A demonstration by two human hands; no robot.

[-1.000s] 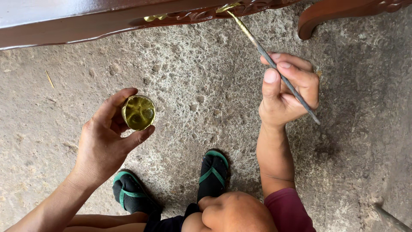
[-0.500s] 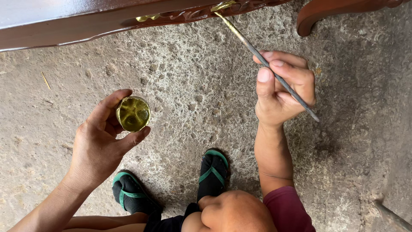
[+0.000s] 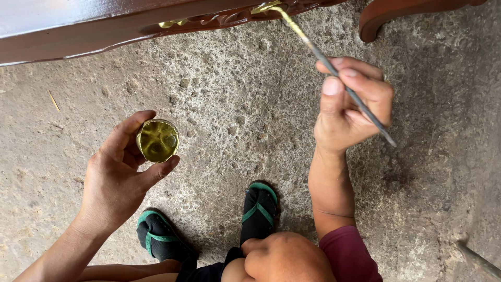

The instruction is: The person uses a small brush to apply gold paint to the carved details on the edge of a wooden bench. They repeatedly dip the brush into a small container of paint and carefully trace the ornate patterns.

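Observation:
My left hand [image 3: 122,172] holds a small round container of gold paint [image 3: 157,140] between thumb and fingers, low at the left. My right hand [image 3: 350,107] grips a thin paintbrush [image 3: 334,68] like a pen. Its gold-tipped bristles touch the carved lower edge of a dark brown wooden furniture piece [image 3: 104,26] at the top of the view. Parts of the carving [image 3: 175,23] show gold paint.
A rough concrete floor [image 3: 235,109] lies underneath. My two feet in black sandals with green straps [image 3: 258,209] rest on it, my knee below them. A curved brown wooden leg [image 3: 396,13] stands at the top right. A thin rod [image 3: 477,261] lies at the bottom right.
My right hand with the brush has shifted slightly up and left along the carved edge. My left hand and the paint container have barely moved.

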